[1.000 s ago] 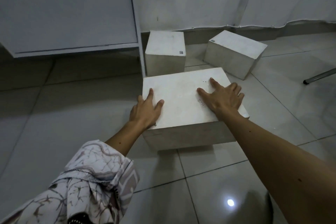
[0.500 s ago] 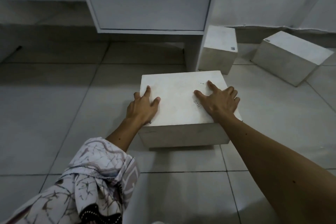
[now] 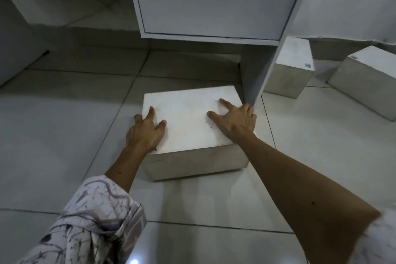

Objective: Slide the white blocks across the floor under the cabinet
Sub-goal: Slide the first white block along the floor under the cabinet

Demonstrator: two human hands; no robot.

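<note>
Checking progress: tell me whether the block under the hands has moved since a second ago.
Yes. The large white block has slid left, from right of the cabinet's side panel to its left.

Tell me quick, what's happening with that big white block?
Both hands, left and right, flat on big block. Block at cabinet front, not under. Cabinet side panel beside its right corner.

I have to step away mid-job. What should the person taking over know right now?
Left hand: flat on the near block's top, left edge, gripping nothing.
Right hand: flat on its top, right side, close to the cabinet leg.
Near block: on the floor before the cabinet gap, not yet under.
Two more blocks, one behind the leg, one further right, untouched.
Left to do: push all three under.
</note>
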